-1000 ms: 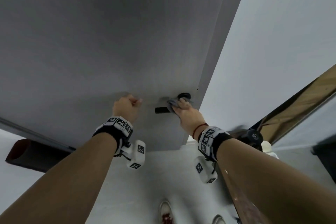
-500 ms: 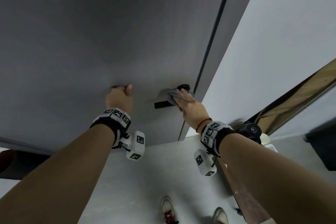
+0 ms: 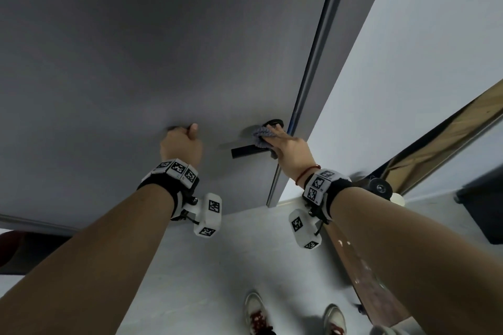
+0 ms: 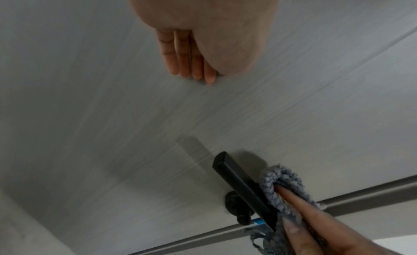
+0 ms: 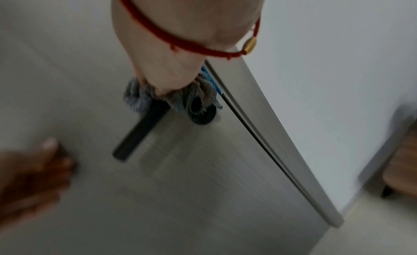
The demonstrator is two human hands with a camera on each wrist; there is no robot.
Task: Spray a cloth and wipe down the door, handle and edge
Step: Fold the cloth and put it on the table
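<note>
A grey door (image 3: 163,49) fills the head view, and its black lever handle (image 3: 243,152) sticks out to the left. My right hand (image 3: 275,141) grips a grey cloth (image 3: 262,134) wrapped over the handle's inner end, close to the round black rosette (image 5: 201,114). In the left wrist view the cloth (image 4: 284,184) folds over my right fingers (image 4: 302,210) against the handle (image 4: 239,180). To the left of the handle my left hand (image 3: 182,141) holds nothing. Its straight fingertips (image 4: 194,69) press on the door panel. No spray bottle is in view.
The door frame (image 3: 326,49) and a white wall (image 3: 408,62) stand right of the door. A wooden board with a black wheel (image 3: 379,187) leans at the right, beside a dark bin (image 3: 484,212). My shoes (image 3: 258,313) stand on the pale floor. A dark reddish object (image 3: 21,250) lies low left.
The door has swung closer to its frame, so the gap at its edge is now a thin dark line. Both hands went with it, the right still holding the cloth on the handle.
</note>
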